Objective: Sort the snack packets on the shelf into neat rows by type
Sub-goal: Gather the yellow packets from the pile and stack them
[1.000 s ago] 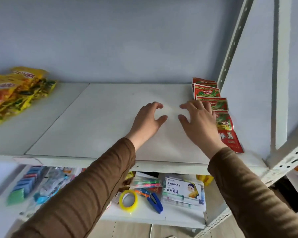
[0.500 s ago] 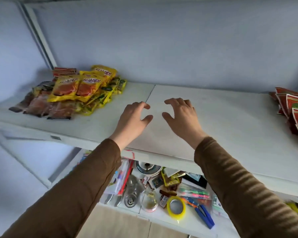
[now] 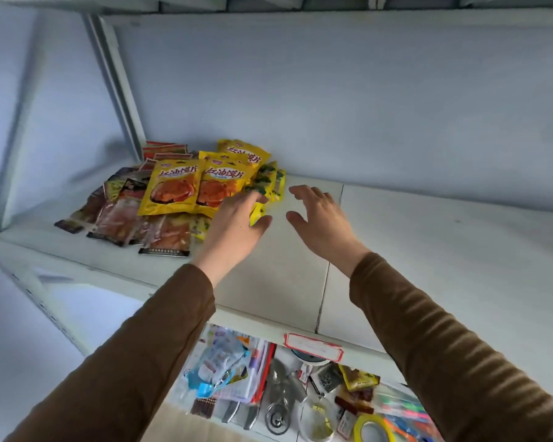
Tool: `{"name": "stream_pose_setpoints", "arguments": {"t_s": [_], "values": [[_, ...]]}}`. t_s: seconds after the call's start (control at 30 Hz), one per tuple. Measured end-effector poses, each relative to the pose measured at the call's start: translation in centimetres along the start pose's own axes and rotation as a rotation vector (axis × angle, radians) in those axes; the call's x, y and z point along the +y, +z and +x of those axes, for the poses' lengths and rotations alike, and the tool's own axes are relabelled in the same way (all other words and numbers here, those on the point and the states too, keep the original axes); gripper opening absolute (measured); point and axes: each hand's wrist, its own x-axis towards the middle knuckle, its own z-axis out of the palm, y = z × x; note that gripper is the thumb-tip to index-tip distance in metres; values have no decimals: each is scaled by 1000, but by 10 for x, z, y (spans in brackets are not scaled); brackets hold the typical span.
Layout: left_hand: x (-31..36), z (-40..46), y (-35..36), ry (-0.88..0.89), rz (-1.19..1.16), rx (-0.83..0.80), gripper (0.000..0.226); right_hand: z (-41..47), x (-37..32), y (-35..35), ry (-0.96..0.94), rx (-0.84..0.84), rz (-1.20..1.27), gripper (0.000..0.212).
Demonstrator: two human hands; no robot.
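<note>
A person in brown sleeves is reaching both hands onto a white shelf point(image 3: 428, 250), seen from a head-worn camera looking forward and down. A loose, mixed heap of snack packets point(image 3: 173, 199) is lying at the far left end of the shelf, against the corner post and near the back wall. On top of the heap are large yellow packets point(image 3: 173, 189) with red lettering, lying flat with their long sides running away from the viewer. Small green-and-yellow packets point(image 3: 268, 180) are poking out at the heap's right edge, clear packets with reddish contents point(image 3: 166, 232) are spilling toward the front, and red packets point(image 3: 163, 151) are showing at the very back.

The left hand point(image 3: 233, 224) is the nearer one: it is hovering at the heap's right edge, fingers loosely spread and holding nothing, fingertips over or touching the nearest yellow and green-and-yellow packets; contact cannot be told for certain. The right hand point(image 3: 316, 215) is also spread wide and empty, just to the right of the heap, above bare shelf. So the packets are lying to the left of both hands and slightly farther back.

Judging from this, the sorting here looks barely begun, and the left hand is best placed to take a first packet, likely a green-and-yellow one, while the bare shelf to the right is offering room for rows.
</note>
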Motion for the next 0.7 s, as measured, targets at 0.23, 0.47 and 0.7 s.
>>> {"name": "stream_pose_setpoints", "arguments": {"t_s": [0.23,0.47,0.7], "values": [[-65,31,-41,-49,11,43,30,62,-37,47,-15,-52,66,45],[-142,70,-69,-22,-4,44,32,111,-89,91,56,13,72,51],[-228,88,-102,41,134,32,33,136,-113,119,398,-2,-203,92]]}}
